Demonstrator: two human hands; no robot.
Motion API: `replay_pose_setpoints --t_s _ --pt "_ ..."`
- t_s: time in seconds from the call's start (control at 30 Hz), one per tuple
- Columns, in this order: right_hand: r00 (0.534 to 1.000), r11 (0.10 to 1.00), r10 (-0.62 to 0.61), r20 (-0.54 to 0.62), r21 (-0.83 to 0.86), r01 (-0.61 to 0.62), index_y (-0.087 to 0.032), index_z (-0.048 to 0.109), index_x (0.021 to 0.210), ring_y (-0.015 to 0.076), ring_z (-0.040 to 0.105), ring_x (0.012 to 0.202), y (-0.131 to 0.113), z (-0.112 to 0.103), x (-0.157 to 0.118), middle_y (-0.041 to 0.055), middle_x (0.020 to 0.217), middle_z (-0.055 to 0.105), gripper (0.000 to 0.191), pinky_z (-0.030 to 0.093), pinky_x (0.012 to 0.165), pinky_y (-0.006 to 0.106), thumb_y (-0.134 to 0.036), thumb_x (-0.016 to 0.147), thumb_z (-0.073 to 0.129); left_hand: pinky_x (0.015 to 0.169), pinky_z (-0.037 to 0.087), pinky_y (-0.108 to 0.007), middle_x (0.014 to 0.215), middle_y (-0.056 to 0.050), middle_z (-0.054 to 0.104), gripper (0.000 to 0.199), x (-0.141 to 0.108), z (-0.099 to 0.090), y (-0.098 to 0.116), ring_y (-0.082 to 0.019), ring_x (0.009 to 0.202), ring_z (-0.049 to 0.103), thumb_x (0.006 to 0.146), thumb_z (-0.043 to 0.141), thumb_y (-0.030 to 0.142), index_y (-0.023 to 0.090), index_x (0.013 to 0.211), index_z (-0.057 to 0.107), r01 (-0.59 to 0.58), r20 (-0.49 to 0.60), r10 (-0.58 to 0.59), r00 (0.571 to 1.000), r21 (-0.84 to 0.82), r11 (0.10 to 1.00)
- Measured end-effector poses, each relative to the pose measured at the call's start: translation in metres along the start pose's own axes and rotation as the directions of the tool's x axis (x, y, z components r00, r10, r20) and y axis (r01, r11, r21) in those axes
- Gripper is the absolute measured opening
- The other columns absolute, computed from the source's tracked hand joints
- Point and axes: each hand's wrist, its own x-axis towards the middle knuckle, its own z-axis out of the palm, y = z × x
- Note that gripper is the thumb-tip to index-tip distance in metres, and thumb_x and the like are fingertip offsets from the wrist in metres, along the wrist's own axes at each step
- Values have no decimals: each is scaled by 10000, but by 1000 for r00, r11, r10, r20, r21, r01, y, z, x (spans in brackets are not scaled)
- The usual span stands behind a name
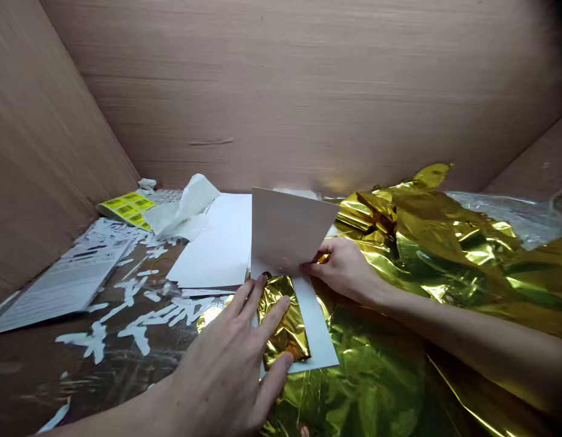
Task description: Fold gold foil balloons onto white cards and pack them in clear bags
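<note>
A small folded piece of gold foil lies on a white sheet of card. My left hand rests over its left side with the fingers spread, pressing on the foil and the card. Behind the foil stands a raised flap of card, tilted up and grey in shadow. The thumb and fingers of my right hand pinch its lower right edge. I cannot tell whether the flap and the flat card are one folded piece.
A stack of white sheets lies left of the card, with crumpled white paper on it. Beyond are yellow labels, printed papers and white scraps. Large gold foil covers the right side. Cardboard walls enclose the surface.
</note>
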Motion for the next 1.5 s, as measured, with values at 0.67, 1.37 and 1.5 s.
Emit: replay_pose_setpoints --t_s 0.67,1.37,1.5 --pt "977 976 -212 5 -43 212 -190 790 795 135 615 654 -3 0 -2 -16 729 735 169 440 640 244 -86 766 660 1150 411 -567 1518 -193 526 604 5 -1 2 -405 1490 357 963 522 492 178 1478 556 -3 -31 2 1000 -38 999" --pt "828 785 -487 279 -275 555 -230 791 1114 217 682 1021 16 -13 0 69 1163 747 315 514 894 350 -166 955 527 1195 342 -598 1487 -163 545 544 10 -10 2 -379 1464 370 931 579 350 169 1442 533 -99 -66 88 994 -193 976" --pt "810 784 -438 390 -275 557 -195 786 1067 245 634 1102 -1 -18 -7 118 1226 681 318 485 985 429 -240 1000 478 1207 322 -588 1425 -116 609 408 10 -13 2 -353 1433 424 939 569 326 217 1326 631 -138 -87 122 989 -208 968"
